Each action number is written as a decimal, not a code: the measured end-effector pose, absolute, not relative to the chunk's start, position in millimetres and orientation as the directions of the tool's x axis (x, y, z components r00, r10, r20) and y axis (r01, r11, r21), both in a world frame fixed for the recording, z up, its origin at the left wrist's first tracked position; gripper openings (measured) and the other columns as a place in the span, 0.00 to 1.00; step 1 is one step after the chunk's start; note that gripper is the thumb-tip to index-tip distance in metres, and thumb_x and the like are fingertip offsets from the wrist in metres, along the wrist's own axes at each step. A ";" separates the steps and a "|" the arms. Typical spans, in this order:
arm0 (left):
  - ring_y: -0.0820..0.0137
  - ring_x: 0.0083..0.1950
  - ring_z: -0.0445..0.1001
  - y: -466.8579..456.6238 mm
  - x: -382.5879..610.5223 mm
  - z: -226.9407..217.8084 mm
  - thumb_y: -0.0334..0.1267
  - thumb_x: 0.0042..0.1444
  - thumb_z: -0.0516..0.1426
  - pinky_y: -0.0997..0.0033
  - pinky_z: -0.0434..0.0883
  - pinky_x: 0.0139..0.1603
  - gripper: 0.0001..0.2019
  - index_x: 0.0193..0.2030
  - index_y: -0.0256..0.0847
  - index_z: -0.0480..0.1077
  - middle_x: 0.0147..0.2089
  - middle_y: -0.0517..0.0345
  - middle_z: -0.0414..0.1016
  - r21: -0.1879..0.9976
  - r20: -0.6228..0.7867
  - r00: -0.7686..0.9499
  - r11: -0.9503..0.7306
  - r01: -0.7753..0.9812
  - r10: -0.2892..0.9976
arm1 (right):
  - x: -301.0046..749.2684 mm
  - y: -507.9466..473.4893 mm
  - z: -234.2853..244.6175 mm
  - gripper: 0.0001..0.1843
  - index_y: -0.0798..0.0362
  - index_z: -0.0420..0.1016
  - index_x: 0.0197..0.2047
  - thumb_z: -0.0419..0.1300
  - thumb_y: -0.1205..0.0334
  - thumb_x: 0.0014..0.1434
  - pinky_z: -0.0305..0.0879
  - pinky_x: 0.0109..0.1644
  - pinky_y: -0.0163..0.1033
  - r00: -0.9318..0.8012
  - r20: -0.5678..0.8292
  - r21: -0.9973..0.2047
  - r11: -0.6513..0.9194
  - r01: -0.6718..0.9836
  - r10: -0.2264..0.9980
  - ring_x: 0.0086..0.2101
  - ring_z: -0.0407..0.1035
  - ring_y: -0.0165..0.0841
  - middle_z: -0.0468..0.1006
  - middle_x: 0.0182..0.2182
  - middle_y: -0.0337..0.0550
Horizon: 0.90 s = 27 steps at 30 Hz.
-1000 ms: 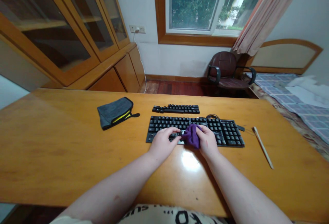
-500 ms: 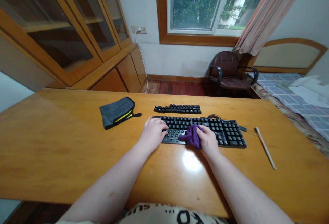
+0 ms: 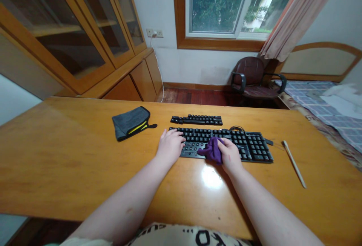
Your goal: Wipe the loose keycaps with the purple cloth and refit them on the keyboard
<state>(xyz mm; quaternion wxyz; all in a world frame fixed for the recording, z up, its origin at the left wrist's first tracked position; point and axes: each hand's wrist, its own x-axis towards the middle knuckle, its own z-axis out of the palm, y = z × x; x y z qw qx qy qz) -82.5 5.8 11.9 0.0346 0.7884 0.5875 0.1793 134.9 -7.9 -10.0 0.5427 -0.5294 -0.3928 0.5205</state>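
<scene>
head view: right fingers [image 3: 223, 145] pinched around purple cloth [image 3: 214, 150] (all soft crumples), left fingers [image 3: 175, 134] spread on keyboard [image 3: 256, 148]

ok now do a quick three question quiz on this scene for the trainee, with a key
1. Which hand holds the purple cloth?
2. True or false: the loose keys lie on the far side of the keyboard.
3. What lies to the right of the keyboard?
a) grey cloth
b) pale stick
c) purple cloth

Key
1. The right hand
2. True
3. b
</scene>
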 end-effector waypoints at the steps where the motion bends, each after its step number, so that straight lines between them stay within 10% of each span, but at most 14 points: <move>1: 0.57 0.53 0.65 6.0 -82.3 11.1 0.36 0.48 0.59 0.46 0.52 0.58 0.06 0.34 0.48 0.75 0.46 0.57 0.75 0.263 0.242 0.248 -0.309 0.914 0.938 | 134.7 -8.0 -9.6 0.17 0.55 0.73 0.32 0.63 0.49 0.45 0.63 0.28 0.35 0.151 -0.127 -0.982 -0.103 -0.155 0.980 0.24 0.67 0.32 0.75 0.24 0.40; 27: 0.64 0.48 0.70 14.8 -88.5 7.2 0.34 0.52 0.54 0.67 0.64 0.51 0.11 0.39 0.44 0.76 0.43 0.57 0.77 0.245 0.102 0.317 -0.333 0.911 0.943 | 135.0 -7.0 -10.0 0.16 0.55 0.75 0.31 0.64 0.51 0.44 0.60 0.28 0.34 0.144 -0.135 -0.975 -0.106 -0.195 0.980 0.23 0.66 0.30 0.75 0.23 0.37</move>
